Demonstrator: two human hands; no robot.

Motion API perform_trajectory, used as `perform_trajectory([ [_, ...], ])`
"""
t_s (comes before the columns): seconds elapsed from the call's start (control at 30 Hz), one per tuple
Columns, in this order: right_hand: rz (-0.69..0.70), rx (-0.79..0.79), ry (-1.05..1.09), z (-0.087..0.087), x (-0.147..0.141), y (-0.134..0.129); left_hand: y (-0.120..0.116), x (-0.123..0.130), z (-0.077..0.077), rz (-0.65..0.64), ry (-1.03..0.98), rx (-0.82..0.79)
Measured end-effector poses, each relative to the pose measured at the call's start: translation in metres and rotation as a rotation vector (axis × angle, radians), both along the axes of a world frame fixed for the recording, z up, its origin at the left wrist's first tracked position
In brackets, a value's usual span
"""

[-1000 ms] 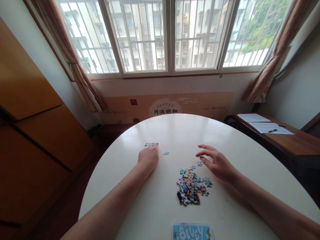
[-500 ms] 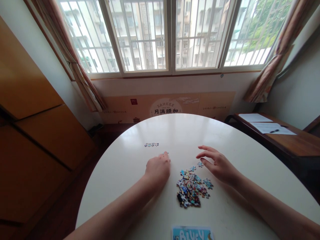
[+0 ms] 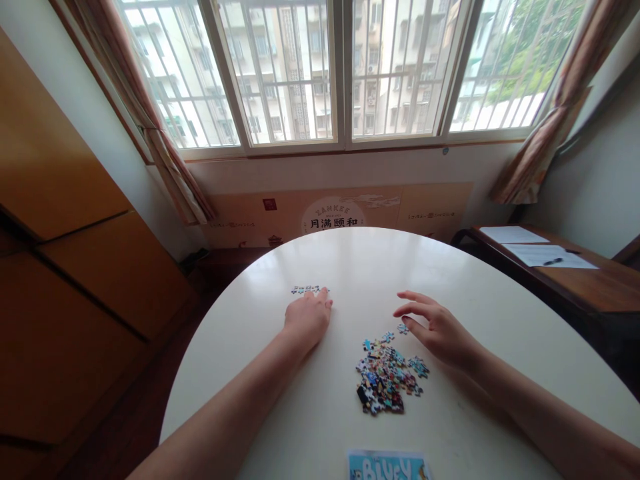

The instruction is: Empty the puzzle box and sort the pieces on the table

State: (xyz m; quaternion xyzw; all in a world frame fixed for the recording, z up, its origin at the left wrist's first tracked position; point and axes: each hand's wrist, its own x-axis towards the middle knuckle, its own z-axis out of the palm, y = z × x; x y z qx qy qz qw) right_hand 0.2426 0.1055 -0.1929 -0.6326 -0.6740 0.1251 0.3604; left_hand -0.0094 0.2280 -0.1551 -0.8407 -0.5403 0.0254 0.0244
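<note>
My left hand [image 3: 309, 315] is at the right end of a short row of jigsaw puzzle pieces [image 3: 301, 289], palm down with its fingers bent. Its fingertips press on a puzzle piece [image 3: 327, 290], which they mostly cover, against the tabletop. My right hand [image 3: 434, 328] hovers with fingers apart and nothing in them, beside a loose light-blue piece [image 3: 403, 329]. Between my forearms lies a heap of mixed puzzle pieces [image 3: 385, 377], some overlapping.
The round white table [image 3: 280, 427] carries everything. A blue box or card lettered "BLUEY" [image 3: 387, 467] is at its near edge. To the right stands a wooden desk [image 3: 575, 283] with papers [image 3: 547, 255] and a pen. A barred window [image 3: 345, 73] is ahead.
My left hand has moved away from me and slightly left, bringing the puzzle piece up to the row's right end. My right hand stays in almost the same place.
</note>
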Motion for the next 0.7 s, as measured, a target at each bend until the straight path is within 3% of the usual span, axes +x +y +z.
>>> perform_trajectory([
  [0.27,-0.014,0.045,-0.026,-0.005,0.001,0.001,-0.006,-0.004,0.004,0.011,-0.011,0.013],
  [0.4,-0.015,0.111,-0.083,-0.001,0.0,0.0,-0.016,-0.012,0.012,0.015,0.026,-0.064],
  [0.57,0.113,0.076,-0.156,0.012,-0.018,0.006,-0.014,-0.016,0.011,0.031,0.006,-0.072],
  [0.7,0.212,0.047,-0.217,0.024,-0.038,0.028,-0.004,-0.015,0.004,0.058,-0.025,-0.017],
])
